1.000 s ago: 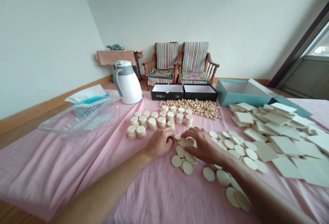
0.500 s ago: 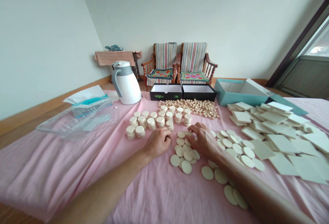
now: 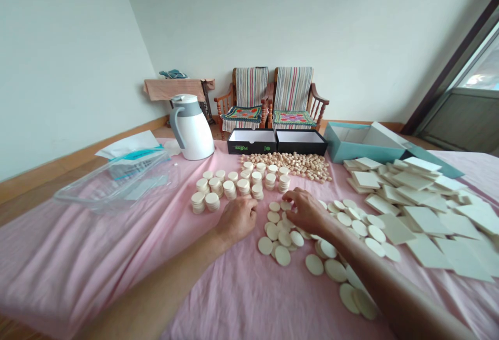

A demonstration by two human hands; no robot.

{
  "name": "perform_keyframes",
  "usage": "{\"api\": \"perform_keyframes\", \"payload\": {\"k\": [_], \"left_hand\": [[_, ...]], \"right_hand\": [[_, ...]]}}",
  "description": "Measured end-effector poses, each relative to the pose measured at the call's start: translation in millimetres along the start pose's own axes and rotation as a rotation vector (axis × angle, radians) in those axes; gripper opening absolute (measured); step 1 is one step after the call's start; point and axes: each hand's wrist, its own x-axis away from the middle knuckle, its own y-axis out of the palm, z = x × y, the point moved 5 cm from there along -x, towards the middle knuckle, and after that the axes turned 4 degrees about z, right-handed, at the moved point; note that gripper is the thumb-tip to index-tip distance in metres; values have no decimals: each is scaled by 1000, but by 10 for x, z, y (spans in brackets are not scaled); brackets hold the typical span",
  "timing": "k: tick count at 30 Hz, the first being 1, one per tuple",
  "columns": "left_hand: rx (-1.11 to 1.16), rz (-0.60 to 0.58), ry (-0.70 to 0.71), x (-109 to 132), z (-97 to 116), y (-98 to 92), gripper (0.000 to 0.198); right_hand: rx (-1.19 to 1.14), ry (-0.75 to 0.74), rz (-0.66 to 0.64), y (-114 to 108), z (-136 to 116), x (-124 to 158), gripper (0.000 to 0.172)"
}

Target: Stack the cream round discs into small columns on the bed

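Note:
My left hand rests curled on the pink cloth, fingers closed around something I cannot make out, just left of a loose scatter of cream round discs. My right hand lies palm down over the same discs, its fingertips bent and pinching at discs near the top of the scatter. Behind both hands stand several short stacks of discs. More loose discs spread to the right and along my right forearm.
A white jug stands at the back left beside a clear plastic tray. Two black boxes, a pile of small wooden beads, a teal box and many cream square tiles fill the back and right.
My right hand drew back a little from the left hand, uncovering discs between them. The left hand stayed nearly still.

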Motion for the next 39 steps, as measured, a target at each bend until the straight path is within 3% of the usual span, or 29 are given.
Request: {"api": "perform_keyframes", "payload": {"k": [6, 11, 16, 22, 39], "left_hand": [[-100, -13, -31, 11, -30, -21, 20], [-66, 1, -43, 9, -73, -9, 20], [46, 144, -37, -1, -83, -58, 19], [109, 256, -38, -17, -29, -149, 25], [131, 182, -36, -27, 1, -112, 25]], "right_hand": [[-38, -19, -58, 16, 43, -80, 28], [-50, -59, -72, 10, 53, -76, 43], [-56, -66, -88, 22, 56, -61, 38], [-52, -95, 6, 65, 98, -6, 32], [-45, -92, 14, 60, 84, 29, 30]]}}
